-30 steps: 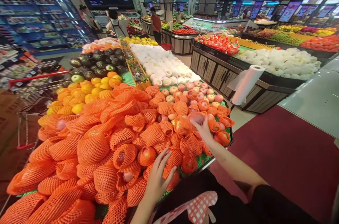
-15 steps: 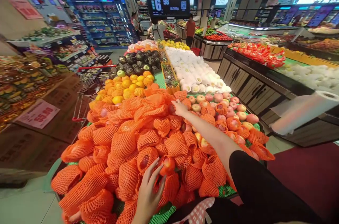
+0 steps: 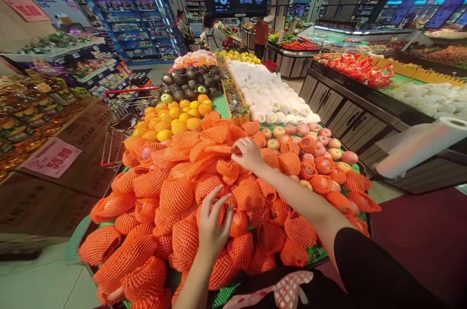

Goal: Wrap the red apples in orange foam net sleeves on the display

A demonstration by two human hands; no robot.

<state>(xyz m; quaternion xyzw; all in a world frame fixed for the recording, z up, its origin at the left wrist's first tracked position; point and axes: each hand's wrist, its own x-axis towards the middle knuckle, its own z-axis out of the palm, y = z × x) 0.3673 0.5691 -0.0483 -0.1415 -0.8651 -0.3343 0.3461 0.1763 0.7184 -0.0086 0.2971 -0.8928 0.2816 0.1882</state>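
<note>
A big heap of apples in orange foam net sleeves (image 3: 175,197) fills the display stand in front of me. My left hand (image 3: 213,224) lies on the near part of the heap, fingers spread over a netted apple (image 3: 238,224). My right hand (image 3: 248,152) reaches far across the pile and curls over a netted apple near the top; what lies under its fingers is hidden. Bare pink apples (image 3: 321,146) lie at the right of the heap.
Beyond the heap lie oranges (image 3: 178,119), dark round fruit (image 3: 189,80) and white-wrapped fruit (image 3: 266,95). A red shopping cart (image 3: 116,129) stands at the left. A roll of plastic bags (image 3: 419,146) hangs at the right stand. A person in orange (image 3: 260,36) stands far back.
My right hand has drawn back a little toward me on top of the pile. My left hand has shifted up onto a netted apple. The view has turned left since the earliest frame.
</note>
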